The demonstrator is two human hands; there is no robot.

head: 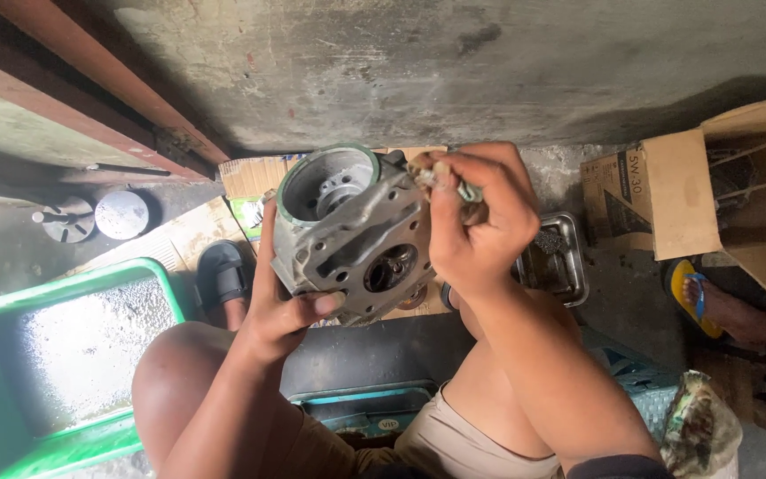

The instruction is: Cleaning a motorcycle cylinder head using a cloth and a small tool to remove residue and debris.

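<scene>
— What sits closest to the lens?
— The person's bent knees, and above them the left hand [281, 315], fingers clamped on the lower left edge of a grey metal engine casting [352, 231] held in the air over the floor.
— And the other hand?
— The right hand [480, 222] presses at the casting's upper right edge, fingers pinched together on a small rag with a greenish tool [469, 192].
— Any room around it?
— A green plastic tub [64, 288] sits at left, a steel tray [569, 266] just right of the hand, a cardboard box [667, 191] further right. Bare concrete wall lies above the casting.
</scene>
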